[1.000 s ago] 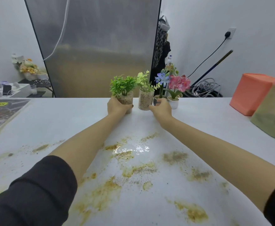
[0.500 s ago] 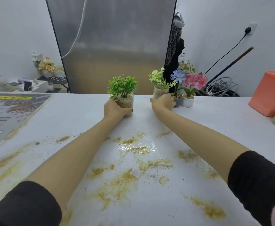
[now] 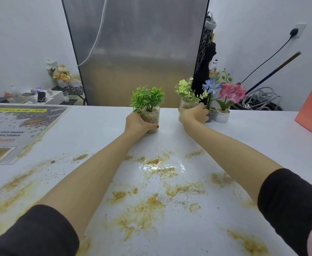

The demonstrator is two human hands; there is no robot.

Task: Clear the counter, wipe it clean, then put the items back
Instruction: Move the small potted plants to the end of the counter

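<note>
At the far edge of the tabletop (image 3: pixel 96 130), seen from the head camera, both hands are on small plant pots. The left hand (image 3: pixel 137 124) has its fingers curled round the green plant pot (image 3: pixel 153 120), with the thumb across the front of the clear glass. The right hand (image 3: pixel 193 115) is wrapped round the pale plant pot (image 3: pixel 188 105), which sits just beside the blue flower pot (image 3: pixel 212 115) and near the pink flower pot (image 3: pixel 222 117). I cannot tell if the held pots are lifted or resting on the tabletop.

The step looks like clearing: the pots must go so the tabletop can be wiped. A brown mess (image 3: pixel 151 206) is spread over the near part, with a wet shiny patch (image 3: pixel 162 166) in the middle.

To do this well, hold each pot low on the glass, not by the leaves (image 3: pixel 147 97). Lift straight up and hold both pots upright, so the little stones (image 3: pixel 147 115) inside do not spill. The right hand should pull away from the blue flower pot with care, since a bump could knock it over. Set the pots down on a clean spot, well away from the mess. The two flower pots look like the next things to move.
</note>
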